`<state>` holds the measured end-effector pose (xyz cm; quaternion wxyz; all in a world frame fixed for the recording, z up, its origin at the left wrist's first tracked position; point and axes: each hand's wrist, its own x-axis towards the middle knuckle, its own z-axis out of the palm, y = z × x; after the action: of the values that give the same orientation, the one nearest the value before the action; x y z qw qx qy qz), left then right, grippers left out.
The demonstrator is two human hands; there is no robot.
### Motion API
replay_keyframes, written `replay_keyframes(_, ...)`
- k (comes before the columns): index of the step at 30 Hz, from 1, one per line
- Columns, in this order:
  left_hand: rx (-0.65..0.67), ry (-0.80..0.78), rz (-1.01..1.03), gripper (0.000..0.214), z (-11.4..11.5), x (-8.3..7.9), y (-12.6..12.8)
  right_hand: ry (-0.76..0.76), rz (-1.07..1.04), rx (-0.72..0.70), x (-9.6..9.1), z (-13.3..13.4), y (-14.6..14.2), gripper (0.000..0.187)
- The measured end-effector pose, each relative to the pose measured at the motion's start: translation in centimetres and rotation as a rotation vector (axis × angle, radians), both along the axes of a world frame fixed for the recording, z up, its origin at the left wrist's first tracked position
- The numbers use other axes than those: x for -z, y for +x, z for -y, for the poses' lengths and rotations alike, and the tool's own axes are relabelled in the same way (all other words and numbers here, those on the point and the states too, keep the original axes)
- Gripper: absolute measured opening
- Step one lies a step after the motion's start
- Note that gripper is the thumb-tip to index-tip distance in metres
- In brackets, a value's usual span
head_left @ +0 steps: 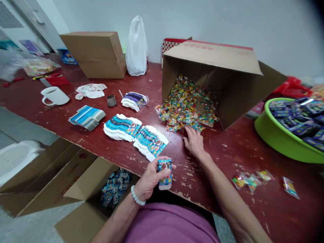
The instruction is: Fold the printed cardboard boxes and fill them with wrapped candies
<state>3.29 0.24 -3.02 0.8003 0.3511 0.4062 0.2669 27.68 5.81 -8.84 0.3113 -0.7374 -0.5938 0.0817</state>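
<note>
My left hand (152, 177) is wrapped round a small blue printed box (165, 174), held upright at the table's front edge. My right hand (194, 141) reaches to the front of a heap of small colourful candy packets (188, 101). Its fingers are stretched out, with the tips among the nearest packets and the thumb apart. The heap spills out of a large cardboard box (210, 55) lying on its side. Left of my right hand lie two fanned stacks of flat blue cartons, one stack (151, 141) beside the other stack (123, 127).
A green basin (286, 143) of dark packs stands at right, with loose packets (253, 182) before it. Further left are purple cartons (134, 100), a blue-and-white stack (87, 117) and a mug (55, 96). Below the edge, an open carton (88, 182) holds blue boxes (115, 190).
</note>
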Motion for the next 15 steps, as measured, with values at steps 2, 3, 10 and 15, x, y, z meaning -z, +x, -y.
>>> replay_keyframes(2, -0.033, 0.013, -0.02, 0.053, 0.0, 0.2, -0.4, -0.011, -0.024, 0.045, 1.0, -0.8, 0.9, 0.046)
replay_keyframes(3, -0.055, 0.029, -0.029, 0.052, -0.1, 0.4, -0.7, 0.002, -0.051, 0.067, 1.3, -1.0, 1.2, 0.041)
replay_keyframes(10, -0.082, 0.192, -0.134, 0.049, -1.6, 0.3, -1.9, 0.167, -0.365, 0.224, 1.1, 0.1, 3.1, 0.03)
replay_keyframes(15, -0.199, 0.157, -0.155, 0.048, -2.4, 0.1, -1.9, 0.178, -0.73, 0.195, -1.7, 4.2, 1.0, 0.044)
